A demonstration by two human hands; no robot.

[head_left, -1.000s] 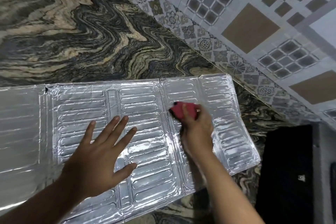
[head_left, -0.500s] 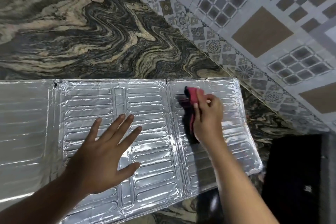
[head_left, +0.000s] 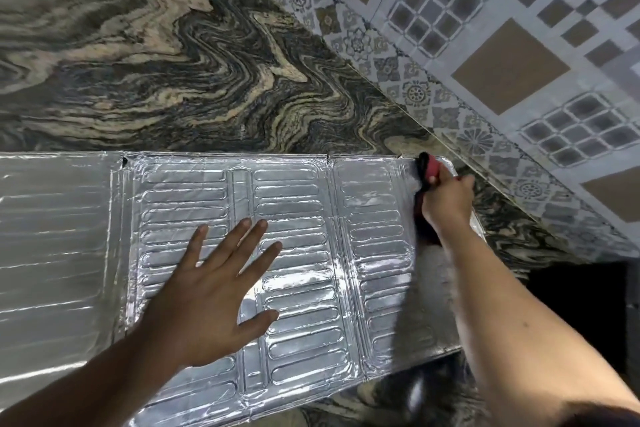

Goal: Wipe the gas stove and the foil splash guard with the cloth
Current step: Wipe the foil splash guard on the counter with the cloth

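Cloth: the red-and-black folded cloth (head_left: 428, 172) sits at the upper right corner of the guard, right of centre in the frame, pressed to the foil; only its top end shows past your fingers.
Right hand: your right hand (head_left: 446, 201) is closed round that cloth, fingers curled over it, with the forearm running down to the lower right of the frame.
Splash guard: the silver embossed foil splash guard (head_left: 301, 236) lies flat and unfolded across the middle and lower left of the frame, its ribbed oblong panels facing up, with fold lines between the sections.
Left hand: your left hand (head_left: 211, 298) is spread wide, palm down, fingers splayed on the centre panel; it grips nothing, only presses flat on the foil.
Hands apart: one foil section lies between the two hands, and they do not touch.
Counter: the swirled grey-and-beige stone countertop (head_left: 173, 62) fills the upper left of the frame and shows again below the guard's lower edge.
Wall: the patterned grey, white and brown tiled wall (head_left: 502, 45) runs diagonally across the upper right.
Lower right: a dark area (head_left: 581, 308) sits beside your right forearm; you cannot tell what it is.
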